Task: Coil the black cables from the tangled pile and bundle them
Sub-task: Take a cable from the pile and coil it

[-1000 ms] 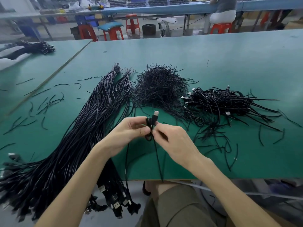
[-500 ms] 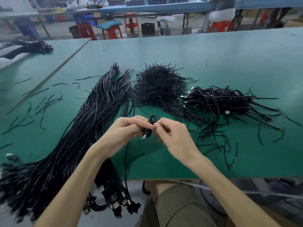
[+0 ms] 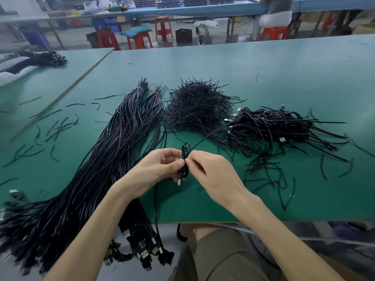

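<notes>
My left hand (image 3: 156, 169) grips a small coil of black cable (image 3: 185, 159) above the green table (image 3: 284, 78); its USB plug hangs down below my thumb. My right hand (image 3: 215, 175) pinches the same coil from the right, and a thin black tie strand runs from my fingers up to the right. A long sheaf of uncoiled black cables (image 3: 97, 169) lies on the left, its plug ends hanging over the table's near edge. A heap of short black ties (image 3: 198, 106) sits behind my hands. Bundled coils (image 3: 274, 126) are piled on the right.
Loose black tie pieces (image 3: 52, 130) lie scattered on the left and to the right of my right hand. A second table with dark cables (image 3: 44, 57) stands at the far left. Red stools (image 3: 140, 40) and a seated person are beyond the table.
The coil has turned in my hands: the plug that pointed up one second ago now hangs down. A tie strand now stretches from my right fingers up to the right.
</notes>
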Demonstrator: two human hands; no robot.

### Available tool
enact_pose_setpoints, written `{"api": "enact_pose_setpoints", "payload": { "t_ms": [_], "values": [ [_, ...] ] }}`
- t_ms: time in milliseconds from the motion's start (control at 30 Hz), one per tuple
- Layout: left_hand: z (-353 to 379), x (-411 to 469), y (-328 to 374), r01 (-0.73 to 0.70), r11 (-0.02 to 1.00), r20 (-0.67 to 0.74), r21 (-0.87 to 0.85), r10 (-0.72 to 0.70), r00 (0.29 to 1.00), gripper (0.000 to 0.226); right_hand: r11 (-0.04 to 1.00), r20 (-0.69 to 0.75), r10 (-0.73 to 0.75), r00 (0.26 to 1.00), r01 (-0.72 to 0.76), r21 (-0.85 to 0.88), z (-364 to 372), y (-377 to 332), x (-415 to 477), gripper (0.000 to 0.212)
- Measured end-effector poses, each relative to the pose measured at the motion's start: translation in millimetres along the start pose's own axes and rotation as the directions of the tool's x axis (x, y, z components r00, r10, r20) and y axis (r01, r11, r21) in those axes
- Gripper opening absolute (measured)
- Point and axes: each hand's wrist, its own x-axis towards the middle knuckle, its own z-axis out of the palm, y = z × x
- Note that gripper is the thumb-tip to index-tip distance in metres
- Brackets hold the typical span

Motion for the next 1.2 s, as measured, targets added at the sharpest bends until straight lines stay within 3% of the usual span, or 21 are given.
{"api": "enact_pose_setpoints", "payload": {
  "t_ms": [100,233,300,367,433,500,567,700,767,833,933,1100,1200],
  "values": [
    [1.6,-1.8,1.1,-0.084,0.995,0.020,0.052,0.083,0.996,0.014,0.994,0.008,0.056,0.998,-0.057,0.092,3.7,2.8,-1.5,0.028],
    [7.1,-0.8,-0.1,-0.236,0.969,-0.069,0.070,0.240,0.968,0.018,0.871,0.067,0.185,0.980,-0.195,0.451,5.6,1.5,0.6,0.030],
    [10.3,-0.3,1.7,-0.320,0.945,-0.087,0.071,0.326,0.941,0.024,0.689,0.159,0.256,0.954,-0.295,0.662,6.5,-2.1,2.2,0.032],
    [12.4,0.3,5.7,-0.388,0.917,-0.102,0.092,0.396,0.913,0.026,0.390,0.317,0.275,0.908,-0.407,0.826,5.6,-5.2,3.3,0.031],
    [13.8,1.1,9.5,-0.421,0.900,-0.132,0.117,0.434,0.891,0.022,0.103,0.442,0.202,0.874,-0.468,0.878,3.4,-6.1,4.1,0.025],
    [14.6,1.3,11.5,-0.414,0.903,-0.150,0.112,0.427,0.892,0.018,-0.013,0.475,0.152,0.867,-0.479,0.878,2.6,-6.5,4.8,0.024],
    [12.9,-0.4,11.6,-0.391,0.914,-0.133,0.110,0.403,0.905,0.021,0.070,0.451,0.179,0.874,-0.469,0.880,2.6,-7.0,4.8,0.025],
    [6.0,-9.6,11.5,-0.267,0.959,-0.003,-0.096,0.268,0.963,0.014,0.439,0.292,0.207,0.934,-0.355,0.825,0.2,-6.8,3.2,0.030],
    [5.1,-10.7,13.2,-0.182,0.971,-0.024,-0.156,0.181,0.983,0.022,0.580,0.208,0.196,0.958,-0.284,0.763,-1.0,-7.3,3.2,0.032],
    [7.1,-9.0,16.1,-0.090,0.991,-0.068,-0.096,0.084,0.994,0.034,0.704,0.147,0.164,0.975,-0.220,0.675,-1.4,-8.2,2.4,0.031],
    [7.9,-9.4,18.6,0.051,0.998,0.004,0.029,-0.051,0.999,0.049,0.862,0.108,0.105,0.989,-0.144,0.486,-0.4,-7.9,-0.7,0.029],
    [-7.3,-17.7,19.1,0.060,0.994,0.131,0.090,-0.071,0.989,0.034,0.967,0.114,0.062,0.992,-0.088,0.241,-3.5,0.8,-2.0,0.030],
    [-8.0,-17.9,16.6,0.035,0.993,0.069,0.109,-0.043,0.997,0.028,0.930,0.124,0.105,0.987,-0.141,0.338,-0.1,2.1,-3.0,0.031]
  ]
}}
